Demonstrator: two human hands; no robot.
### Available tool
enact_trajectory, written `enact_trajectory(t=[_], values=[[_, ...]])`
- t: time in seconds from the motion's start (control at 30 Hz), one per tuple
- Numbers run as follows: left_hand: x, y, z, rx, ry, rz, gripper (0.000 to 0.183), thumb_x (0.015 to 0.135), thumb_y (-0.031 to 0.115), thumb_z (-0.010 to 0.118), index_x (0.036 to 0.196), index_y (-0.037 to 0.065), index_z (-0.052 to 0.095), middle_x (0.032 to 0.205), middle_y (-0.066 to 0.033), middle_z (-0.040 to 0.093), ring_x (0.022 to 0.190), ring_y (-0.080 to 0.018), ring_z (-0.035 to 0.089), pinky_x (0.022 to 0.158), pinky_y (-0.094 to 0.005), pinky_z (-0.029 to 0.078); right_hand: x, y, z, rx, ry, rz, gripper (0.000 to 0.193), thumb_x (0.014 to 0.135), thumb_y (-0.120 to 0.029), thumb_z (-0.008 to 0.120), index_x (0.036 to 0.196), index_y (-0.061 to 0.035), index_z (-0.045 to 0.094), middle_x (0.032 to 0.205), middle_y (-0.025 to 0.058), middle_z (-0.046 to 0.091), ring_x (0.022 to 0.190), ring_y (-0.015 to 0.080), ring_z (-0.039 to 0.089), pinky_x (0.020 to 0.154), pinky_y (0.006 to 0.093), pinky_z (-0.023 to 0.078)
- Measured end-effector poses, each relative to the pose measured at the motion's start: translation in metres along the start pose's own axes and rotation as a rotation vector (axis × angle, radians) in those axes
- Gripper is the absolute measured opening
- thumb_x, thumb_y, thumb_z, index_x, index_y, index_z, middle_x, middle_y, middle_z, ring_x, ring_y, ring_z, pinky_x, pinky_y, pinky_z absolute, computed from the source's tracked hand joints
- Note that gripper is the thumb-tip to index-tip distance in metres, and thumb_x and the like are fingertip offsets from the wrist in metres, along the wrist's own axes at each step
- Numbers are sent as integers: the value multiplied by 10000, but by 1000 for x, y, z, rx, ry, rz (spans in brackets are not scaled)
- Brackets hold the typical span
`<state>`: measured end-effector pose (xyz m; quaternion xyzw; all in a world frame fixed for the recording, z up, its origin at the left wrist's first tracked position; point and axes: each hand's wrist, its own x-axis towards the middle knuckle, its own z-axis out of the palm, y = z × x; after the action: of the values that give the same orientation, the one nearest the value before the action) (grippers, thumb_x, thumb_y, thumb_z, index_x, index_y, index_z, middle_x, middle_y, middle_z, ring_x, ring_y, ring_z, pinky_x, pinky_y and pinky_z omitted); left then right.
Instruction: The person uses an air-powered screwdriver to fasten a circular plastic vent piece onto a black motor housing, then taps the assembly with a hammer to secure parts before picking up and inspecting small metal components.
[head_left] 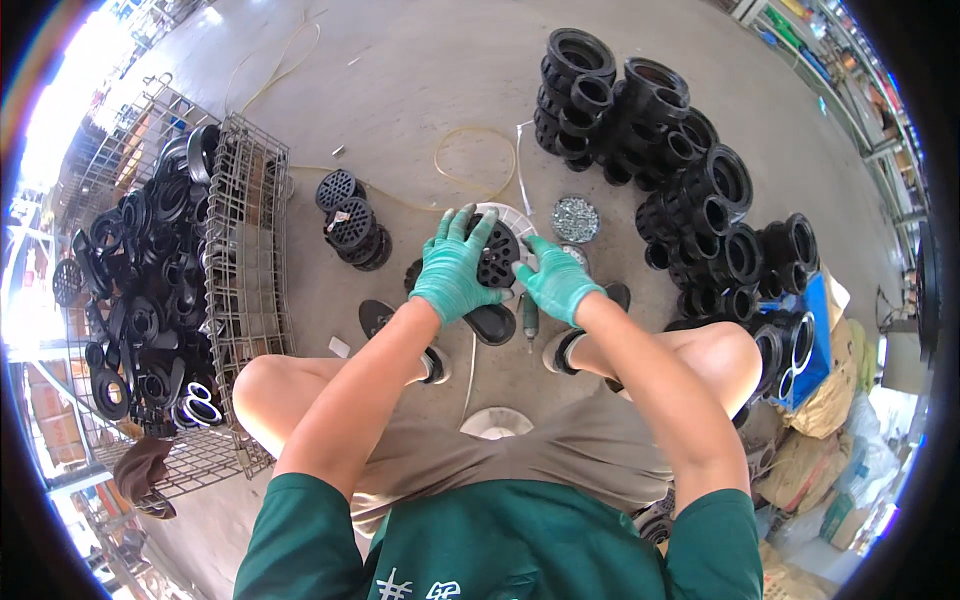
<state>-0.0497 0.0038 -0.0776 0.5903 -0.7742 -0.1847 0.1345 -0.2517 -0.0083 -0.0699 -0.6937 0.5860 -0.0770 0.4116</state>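
Both my hands wear light green gloves. Between them is a black round drain grate fitting [497, 255] with slotted holes and a pipe-like black part at its lower end. My left hand [456, 264] grips it from the left, fingers across the top and thumb near the lower edge. At the right rim, my right hand [560, 284] holds the fitting with bent fingers and thumb; I cannot make out anything small between them. Under the fitting a white round surface [513, 216] partly shows. A green power screwdriver [530, 318] lies just below my hands.
A bowl of small metal screws [575, 218] sits beyond my right hand. Stacked grate fittings [350, 225] stand at left, beside a wire cage [245, 230] full of black parts. Many black pipe fittings [690, 185] are piled at right, near a blue crate [815, 345]. A hose [437, 160] crosses the floor.
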Motion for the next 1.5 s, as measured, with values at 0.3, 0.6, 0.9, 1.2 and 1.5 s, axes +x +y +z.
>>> enact_trajectory(t=[0.3, 0.6, 0.9, 1.2, 1.5], values=[[-50, -82, 43, -1046, -134, -266, 1381, 541, 152, 995, 1607, 30, 126, 1551, -149, 407, 1432, -242, 391, 1218, -401, 329, 34, 7, 38, 449, -102, 212, 759, 980, -534, 599, 1511, -30, 403, 1399, 235, 582, 1233, 358, 609, 1075, 409, 455], [-14, -37, 33, -1909, -34, -873, 571, 928, 467, 695, 1388, 155, 563, 1331, -51, 639, 1174, -243, 611, 978, -490, 536, 48, 30, 45, 323, -5, 77, 728, 975, -523, 614, 1454, 6, 471, 1424, 263, 543, 1304, 355, 556, 1088, 427, 443], [-2, -43, 45, -2059, -34, -1102, 447, 1016, 523, 513, 1309, 205, 625, 1259, -48, 675, 1165, -236, 616, 952, -493, 548, 32, 18, 45, 638, 109, -8, 563, 937, -318, 730, 1339, 38, 563, 1220, 211, 666, 1116, 303, 654, 980, 394, 519], [12, -69, 33, -374, -245, -281, 1224, 607, 311, 951, 1576, 45, 253, 1460, -159, 531, 1266, -311, 582, 1085, -436, 485, 43, 28, 37, 240, 215, 12, 586, 873, -400, 765, 1263, 8, 607, 1242, 272, 592, 1215, 400, 564, 1050, 485, 451], [-2, -85, 64, -939, -145, -304, 1294, 559, 209, 975, 1575, 8, 199, 1454, -179, 498, 1316, -295, 518, 1124, -394, 450, 65, 45, 50, 750, 107, 139, 661, 911, -376, 765, 1406, -8, 529, 1387, 166, 550, 1218, 244, 567, 1028, 353, 481]])
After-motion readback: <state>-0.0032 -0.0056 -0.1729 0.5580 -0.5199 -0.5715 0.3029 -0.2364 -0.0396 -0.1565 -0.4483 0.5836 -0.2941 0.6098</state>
